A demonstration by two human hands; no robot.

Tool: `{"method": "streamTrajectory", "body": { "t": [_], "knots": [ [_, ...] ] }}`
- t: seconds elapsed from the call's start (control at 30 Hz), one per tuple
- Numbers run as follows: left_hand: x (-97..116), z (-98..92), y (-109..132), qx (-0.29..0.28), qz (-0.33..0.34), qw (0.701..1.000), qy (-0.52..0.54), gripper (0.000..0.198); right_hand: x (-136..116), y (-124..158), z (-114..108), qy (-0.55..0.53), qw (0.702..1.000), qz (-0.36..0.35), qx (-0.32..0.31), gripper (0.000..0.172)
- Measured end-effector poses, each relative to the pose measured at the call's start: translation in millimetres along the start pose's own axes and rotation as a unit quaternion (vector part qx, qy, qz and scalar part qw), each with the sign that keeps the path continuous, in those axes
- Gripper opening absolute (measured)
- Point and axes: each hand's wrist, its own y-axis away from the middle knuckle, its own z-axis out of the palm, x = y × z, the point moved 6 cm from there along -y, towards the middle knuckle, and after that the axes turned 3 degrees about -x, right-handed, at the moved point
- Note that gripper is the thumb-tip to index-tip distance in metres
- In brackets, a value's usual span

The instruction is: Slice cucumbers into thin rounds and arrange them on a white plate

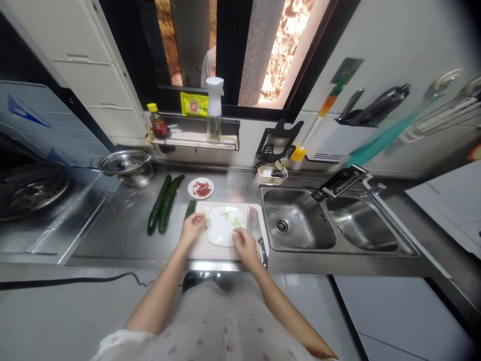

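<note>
A white plate (221, 235) lies on a white cutting board (205, 248) at the counter's front edge, with a few pale green cucumber slices (226, 213) on it. My left hand (192, 227) rests at the plate's left rim, fingers curled around a small cucumber slice. My right hand (244, 244) is at the plate's lower right rim, fingers pinched on something I cannot make out. A cleaver (255, 228) lies on the board just right of the plate. A cut cucumber piece (190, 208) lies left of the board.
Two whole cucumbers (162, 203) lie on the steel counter to the left, beside a small dish of red bits (201, 188). A steel pot (126, 165) stands behind them. A double sink (323, 223) with faucet is on the right. Bottles stand on the back shelf (195, 140).
</note>
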Motion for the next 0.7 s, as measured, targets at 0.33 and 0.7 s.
{"method": "streamTrajectory", "body": {
  "t": [0.33, 0.7],
  "knots": [
    [102, 28.1, 28, -0.127, 0.081, 0.988, 0.02, 0.03, -71, -48, -18, -0.049, 0.993, -0.104, -0.021, 0.02],
    [107, 33.6, 33, -0.103, 0.068, 0.992, 0.026, 0.033, -84, -51, -22, -0.043, 0.988, -0.138, -0.047, 0.014]
  ]
}}
